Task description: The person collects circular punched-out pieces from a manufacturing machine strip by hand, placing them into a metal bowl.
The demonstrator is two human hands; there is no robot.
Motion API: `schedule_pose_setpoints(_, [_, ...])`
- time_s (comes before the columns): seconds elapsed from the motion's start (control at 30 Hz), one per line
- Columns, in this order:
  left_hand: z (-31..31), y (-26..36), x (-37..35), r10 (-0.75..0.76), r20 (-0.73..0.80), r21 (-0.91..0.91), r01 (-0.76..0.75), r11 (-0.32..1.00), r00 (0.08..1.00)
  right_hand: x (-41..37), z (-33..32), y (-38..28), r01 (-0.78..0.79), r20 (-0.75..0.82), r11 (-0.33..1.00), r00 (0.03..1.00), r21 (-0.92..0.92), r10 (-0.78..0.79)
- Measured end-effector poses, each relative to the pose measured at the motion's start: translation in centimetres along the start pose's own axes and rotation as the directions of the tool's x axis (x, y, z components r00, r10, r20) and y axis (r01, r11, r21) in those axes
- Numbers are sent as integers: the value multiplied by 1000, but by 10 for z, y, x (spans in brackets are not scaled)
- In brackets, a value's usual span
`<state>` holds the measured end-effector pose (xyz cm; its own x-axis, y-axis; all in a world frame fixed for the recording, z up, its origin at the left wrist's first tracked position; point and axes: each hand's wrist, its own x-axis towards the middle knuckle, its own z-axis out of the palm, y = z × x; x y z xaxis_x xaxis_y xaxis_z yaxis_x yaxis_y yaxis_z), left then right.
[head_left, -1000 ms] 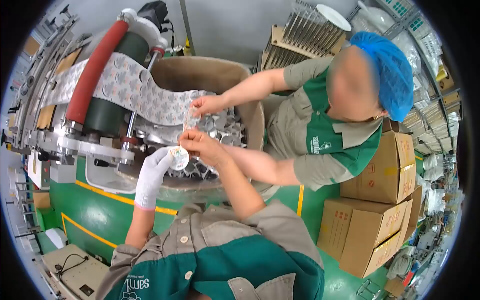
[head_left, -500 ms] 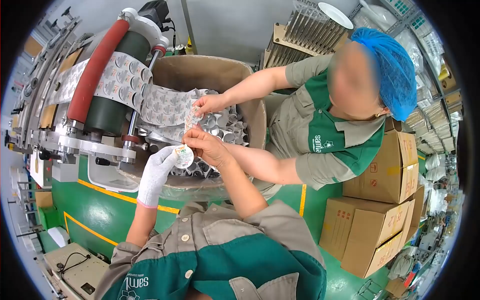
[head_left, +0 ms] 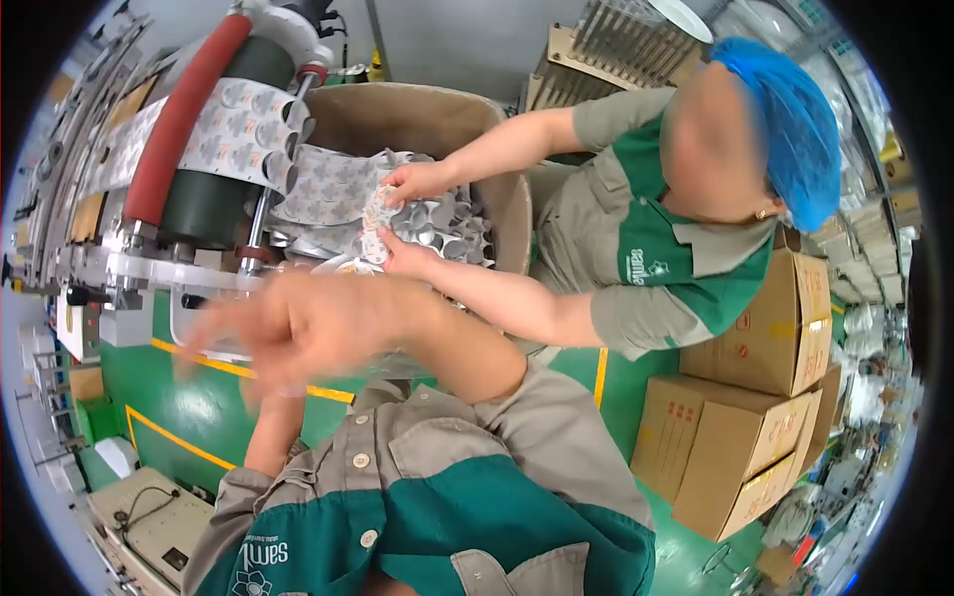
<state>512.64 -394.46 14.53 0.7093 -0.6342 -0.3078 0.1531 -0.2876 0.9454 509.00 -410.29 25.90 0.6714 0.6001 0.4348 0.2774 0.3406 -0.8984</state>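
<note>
My bare right hand is smeared by motion in front of the machine's lower edge, its fingers apart and nothing visible in them. Behind it my gloved left hand is almost wholly hidden; only the left forearm shows clearly. A round printed piece peeks out above my right wrist, and what holds it cannot be made out. Beyond, a co-worker's two hands hold a strip of printed foil over the large bin. Printed sheet with punched round holes lies in that bin.
A machine with a red roller and a dark green roller carries the printed web at left. The co-worker stands at right, near cardboard boxes. Metal racks stand behind.
My right hand has left the round piece and swung left, now covering my gloved left hand. The co-worker's lower hand has moved slightly up. The whole view has shifted a little.
</note>
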Motion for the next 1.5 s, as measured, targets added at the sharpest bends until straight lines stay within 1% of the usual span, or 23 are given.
schedule_pose_setpoints(0.03, [-3,1,3,18,-1,-13,-18,1000,1000,0,12,-12,23,223,999,974,23,-27])
schedule_pose_setpoints(0.1, [-15,7,5,67,-23,-28,-68,997,997,-9,25,5,274,300,958,910,80,-285])
schedule_pose_setpoints(0.17, [-12,17,-1,48,-112,-39,-52,998,993,-25,17,14,25,293,999,955,31,-33])
schedule_pose_setpoints(0.27, [-18,10,-3,100,-140,-11,-103,995,985,-53,11,45,-235,-104,971,965,48,239])
schedule_pose_setpoints(0.43, [-25,-9,-1,123,-91,62,-117,991,988,-103,-11,84,-560,-509,828,701,39,499])
schedule_pose_setpoints(0.47, [-26,-11,0,114,-105,89,-105,991,988,-115,-18,100,-562,-507,826,702,37,500])
schedule_pose_setpoints(0.53, [-25,-15,3,88,-113,51,-83,995,990,-131,-33,125,-670,-698,732,469,118,542])
schedule_pose_setpoints(0.6, [-25,-17,4,54,-115,21,-52,998,992,-104,-37,108,-572,-729,789,439,224,525])
schedule_pose_setpoints(0.67, [-23,-20,7,54,-114,17,-52,998,992,-85,-48,109,-473,-781,863,464,180,418])
schedule_pose_setpoints(0.7, [-21,-18,7,39,-107,16,-37,999,993,-74,-51,106,-477,-789,878,522,45,324])
schedule_pose_setpoints(0.77, [-18,-11,3,-31,-125,-25,28,999,992,-59,-44,68,-169,-604,961,750,220,270])
schedule_pose_setpoints(0.83, [-19,-8,1,22,-103,47,-17,999,994,-54,-29,31,67,-345,982,939,177,-2])
schedule_pose_setpoints(0.93, [-29,-23,6,28,-202,29,-23,999,979,-45,-27,11,194,163,981,968,-2,-191])
schedule_pose_setpoints(1.0, [-34,-27,9,71,-203,86,-55,995,977,-40,-16,21,210,239,977,947,44,-215])
schedule_pose_setpoints(1.1, [-36,-21,8,95,-174,66,-85,994,980,-47,-12,33,-14,207,995,978,-98,34])
schedule_pose_setpoints(1.17, [-36,-19,8,36,-204,106,-14,994,978,-61,-15,34,-248,80,968,965,-34,250])
schedule_pose_setpoints(1.2, [-36,-17,6,73,-197,120,-50,991,978,-69,-14,40,-263,75,964,962,-22,264])
schedule_pose_setpoints(1.27, [-37,-31,9,38,-195,14,-36,999,980,-93,-21,65,-450,-271,888,847,91,457])
schedule_pose_setpoints(1.33, [-33,-34,12,1,-200,-66,-14,998,980,-108,-33,111,-485,-563,861,672,155,480])
schedule_pose_setpoints(1.37, [-33,-31,12,25,-212,49,-15,999,977,-116,-39,134,-485,-685,853,556,192,470])
schedule_pose_setpoints(1.4, [-33,-29,11,26,-185,56,-16,998,982,-120,-44,145,-552,-753,780,368,296,546])
schedule_pose_setpoints(1.43, [-32,-28,12,26,-158,61,-17,998,987,-127,-49,159,-550,-748,779,371,301,551])
schedule_pose_setpoints(1.5, [-30,-30,14,6,-151,76,6,997,989,-141,-56,181,-518,-838,766,159,380,523])
